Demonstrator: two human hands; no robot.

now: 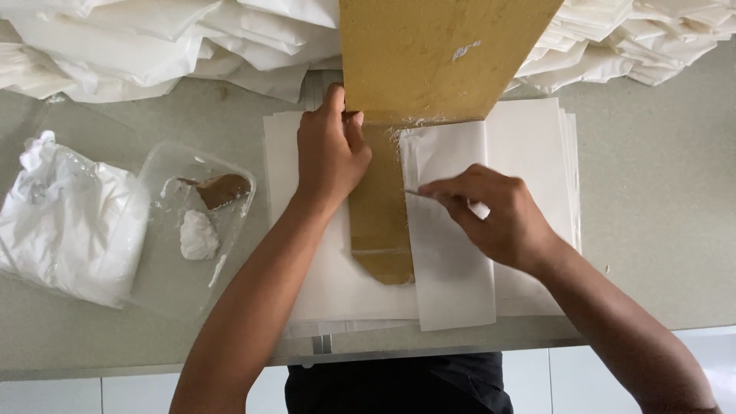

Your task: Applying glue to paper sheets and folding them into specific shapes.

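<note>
While the left hand (330, 153) presses flat on the lower edge of the brown board (429, 57), gripping nothing, the right hand (494, 211) pinches the inner edge of a folded white sheet (448, 268) between thumb and fingers. That sheet lies mid-table on a paper stack (537, 138), its fold running alongside a narrow brown strip (379, 230) that pokes out below the board. Left of the stack sit a clear tray (165, 276) holding white paste and a bagged white bundle (65, 222). More white sheets (153, 46) crowd the far edge, leaving bare table (659, 215) to the right.
</note>
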